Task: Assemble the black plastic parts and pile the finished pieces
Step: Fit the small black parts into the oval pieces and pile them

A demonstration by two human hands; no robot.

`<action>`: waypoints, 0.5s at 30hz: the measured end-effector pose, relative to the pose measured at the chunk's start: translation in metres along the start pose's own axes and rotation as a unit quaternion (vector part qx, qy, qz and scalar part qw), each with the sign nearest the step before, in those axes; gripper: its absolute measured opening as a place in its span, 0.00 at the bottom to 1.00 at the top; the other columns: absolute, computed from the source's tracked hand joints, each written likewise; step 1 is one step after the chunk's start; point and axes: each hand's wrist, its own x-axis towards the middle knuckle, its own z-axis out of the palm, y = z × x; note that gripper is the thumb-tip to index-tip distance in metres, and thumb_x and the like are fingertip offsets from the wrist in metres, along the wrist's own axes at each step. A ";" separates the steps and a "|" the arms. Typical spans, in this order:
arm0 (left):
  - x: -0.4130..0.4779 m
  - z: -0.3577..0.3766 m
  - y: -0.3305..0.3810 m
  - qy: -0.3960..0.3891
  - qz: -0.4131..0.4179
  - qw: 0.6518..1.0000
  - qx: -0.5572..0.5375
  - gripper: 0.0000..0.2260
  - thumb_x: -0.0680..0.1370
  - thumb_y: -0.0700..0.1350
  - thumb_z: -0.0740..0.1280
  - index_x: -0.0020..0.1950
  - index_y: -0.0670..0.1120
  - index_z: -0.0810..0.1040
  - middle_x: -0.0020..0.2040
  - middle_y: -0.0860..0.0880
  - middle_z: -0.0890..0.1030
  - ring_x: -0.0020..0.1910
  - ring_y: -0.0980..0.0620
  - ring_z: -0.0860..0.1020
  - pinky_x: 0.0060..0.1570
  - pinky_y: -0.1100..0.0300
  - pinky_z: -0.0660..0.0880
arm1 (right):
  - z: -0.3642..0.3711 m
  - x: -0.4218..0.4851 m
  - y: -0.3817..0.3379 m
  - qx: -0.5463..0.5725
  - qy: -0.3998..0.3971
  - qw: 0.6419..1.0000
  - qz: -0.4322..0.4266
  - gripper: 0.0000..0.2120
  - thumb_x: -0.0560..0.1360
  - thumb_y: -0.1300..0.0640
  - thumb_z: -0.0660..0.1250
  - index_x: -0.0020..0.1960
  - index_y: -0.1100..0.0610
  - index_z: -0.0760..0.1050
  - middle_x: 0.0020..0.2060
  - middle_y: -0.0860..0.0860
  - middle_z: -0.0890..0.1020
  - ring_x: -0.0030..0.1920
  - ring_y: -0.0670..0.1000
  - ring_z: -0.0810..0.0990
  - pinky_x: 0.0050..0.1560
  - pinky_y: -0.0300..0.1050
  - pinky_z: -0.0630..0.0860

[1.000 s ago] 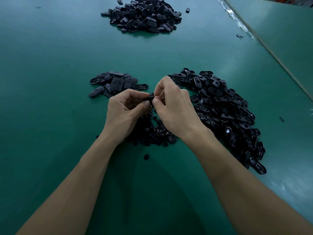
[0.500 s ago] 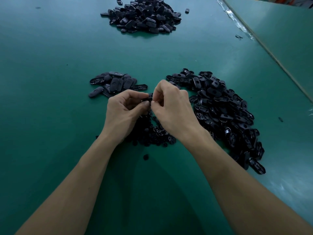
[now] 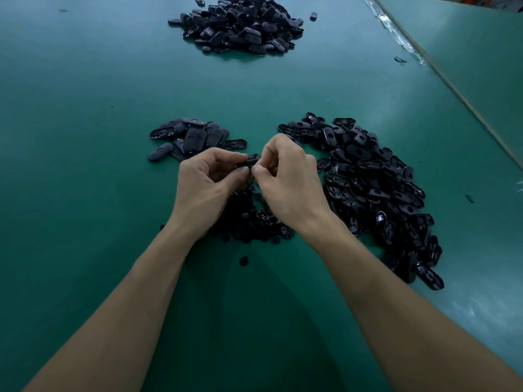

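My left hand (image 3: pixel 208 183) and my right hand (image 3: pixel 285 179) meet thumb to thumb over the green table, both pinching one small black plastic part (image 3: pixel 249 162) between them; most of it is hidden by the fingers. Under my wrists lies a heap of small black round pieces (image 3: pixel 254 219). A small pile of black oval parts (image 3: pixel 191 138) sits just beyond my left hand. A large spread of black oval shells (image 3: pixel 376 182) lies to the right of my right hand.
A big pile of black parts (image 3: pixel 240 22) lies far back at the centre. One loose black piece (image 3: pixel 243 260) lies between my forearms. A seam with tape (image 3: pixel 441 72) runs diagonally at the right, where a second green table (image 3: pixel 481 52) begins.
Both hands stay together on the part; the fingers have shifted only slightly and the hands sit a touch lower in view.
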 end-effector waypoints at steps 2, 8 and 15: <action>0.000 0.000 0.000 -0.005 0.003 1.000 -0.002 0.10 0.74 0.35 0.73 0.48 0.51 0.83 0.43 0.50 0.87 0.43 0.50 0.85 0.49 0.56 0.82 | -0.003 0.002 -0.002 -0.019 -0.015 1.000 -0.007 0.12 0.76 0.63 0.67 0.40 0.50 0.68 0.36 0.48 0.78 0.35 0.45 0.76 0.31 0.35 0.71; 0.000 0.000 0.000 -0.005 0.004 1.000 -0.008 0.10 0.74 0.34 0.73 0.48 0.49 0.83 0.43 0.51 0.87 0.41 0.54 0.84 0.45 0.60 0.80 | -0.003 -0.001 -0.008 -0.062 -0.001 0.997 -0.041 0.11 0.77 0.65 0.66 0.41 0.52 0.68 0.34 0.48 0.76 0.34 0.49 0.76 0.33 0.46 0.73; -0.001 -0.001 0.000 -0.002 0.005 1.000 -0.004 0.12 0.75 0.32 0.73 0.47 0.49 0.82 0.42 0.53 0.87 0.41 0.56 0.84 0.45 0.63 0.79 | 0.004 -0.003 -0.008 -0.050 0.038 0.998 -0.014 0.16 0.77 0.64 0.67 0.37 0.49 0.67 0.34 0.49 0.78 0.35 0.51 0.77 0.37 0.51 0.77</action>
